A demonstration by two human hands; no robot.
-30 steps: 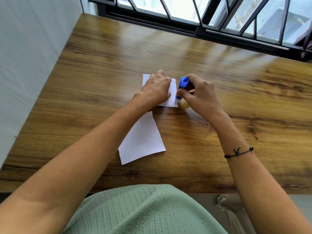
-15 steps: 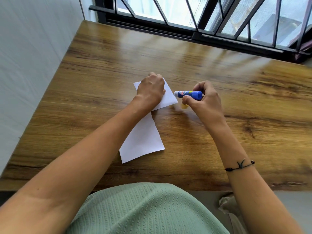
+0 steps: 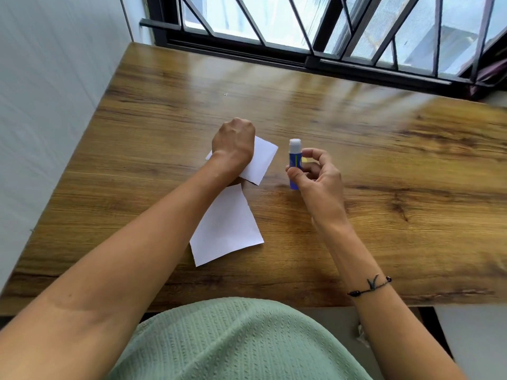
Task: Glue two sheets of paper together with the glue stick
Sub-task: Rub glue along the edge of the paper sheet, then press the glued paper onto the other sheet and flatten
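Two white sheets of paper lie on the wooden table (image 3: 397,165). The nearer sheet (image 3: 225,227) lies flat, partly under my left forearm. The farther sheet (image 3: 262,160) is turned at an angle, and my left hand (image 3: 233,144) curls over its left part and grips it. To the right of it, my right hand (image 3: 319,182) holds a blue glue stick (image 3: 295,160) upright by thumb and fingers. The stick's white tip is bare and points up. A small yellow patch, perhaps the cap, shows behind my fingers.
A white wall (image 3: 55,105) runs along the table's left edge. A black window grille (image 3: 329,42) stands right behind the far edge. My green-clothed lap is at the near edge.
My right hand has turned the glue stick from tip-down through sideways to upright, tip up, and moved it right, away from the paper. My left hand has rotated the farther sheet.
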